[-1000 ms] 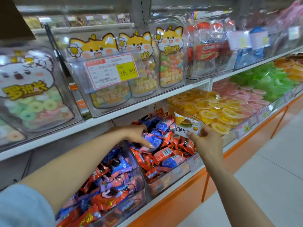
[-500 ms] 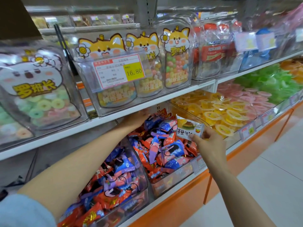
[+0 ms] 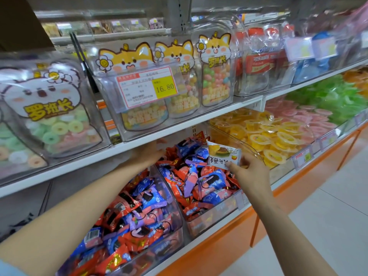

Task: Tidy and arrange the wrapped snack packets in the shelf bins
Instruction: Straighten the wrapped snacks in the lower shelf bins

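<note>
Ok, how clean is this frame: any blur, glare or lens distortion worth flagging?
Head view: the centre is fairly sharp, with the price tag readable; the far right blurs, smearing the labels there. Soft glare streaks the clear bins. Wide-angle bending curves the shelf edge. The left hand sits in shadow under it.

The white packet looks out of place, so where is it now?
Head view, centre: the white packet is pinched in the right hand, above the bin of red and blue packets, left of the yellow jelly cups.

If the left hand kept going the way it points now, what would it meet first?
The left hand points up and back, under the white shelf edge. Going on, it would probably meet the heaped red and blue packets at the back of that bin, though depth is unclear.
</note>
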### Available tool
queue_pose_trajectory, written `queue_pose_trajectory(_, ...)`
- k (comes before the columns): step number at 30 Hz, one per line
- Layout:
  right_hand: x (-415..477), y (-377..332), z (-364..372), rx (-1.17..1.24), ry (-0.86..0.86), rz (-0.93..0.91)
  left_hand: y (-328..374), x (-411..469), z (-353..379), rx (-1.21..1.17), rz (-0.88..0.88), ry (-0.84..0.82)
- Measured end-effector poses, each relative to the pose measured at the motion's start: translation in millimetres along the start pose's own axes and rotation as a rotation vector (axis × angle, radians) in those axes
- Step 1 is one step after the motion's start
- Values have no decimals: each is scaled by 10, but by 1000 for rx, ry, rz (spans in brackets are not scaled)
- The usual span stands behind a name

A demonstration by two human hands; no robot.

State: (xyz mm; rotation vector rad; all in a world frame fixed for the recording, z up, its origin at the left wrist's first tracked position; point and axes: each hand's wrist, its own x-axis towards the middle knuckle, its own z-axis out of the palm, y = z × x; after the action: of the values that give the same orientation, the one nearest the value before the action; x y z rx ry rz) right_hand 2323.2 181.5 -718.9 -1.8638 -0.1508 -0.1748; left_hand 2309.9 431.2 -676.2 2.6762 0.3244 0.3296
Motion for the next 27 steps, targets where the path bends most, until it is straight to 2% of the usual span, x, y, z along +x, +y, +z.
queue_pose_trajectory(3, -67, -84, 34, 5, -111, -86, 174, -298, 6, -70, 166, -68)
queue_pose_trajectory(6, -179, -240, 63, 124, -353, -114, 311, -719, 11, -267, 252, -73)
queue_pose_trajectory(9, -305, -386, 119, 176, -592, -135, 334, -1183, 22, -414, 196, 46)
queue_pose_trajectory(13, -509, -534, 260, 187, -783, -161, 214, -1703, -27, -569, 46, 165)
queue_pose_trajectory(15, -619, -602, 362, 147, -791, -181, 115, -1929, -93, -603, -18, 210)
queue_pose_trajectory(19, -778, -679, 637, 30, -684, -229, -116, -2327, -241, -662, -176, 244)
queue_pose_trajectory(23, -952, -746, 960, -102, -657, -348, -368, -2654, -441, -667, -189, 264)
queue_pose_trajectory(27, -1106, -846, 1230, -193, -650, -439, -656, -2929, -708, -572, -257, 440)
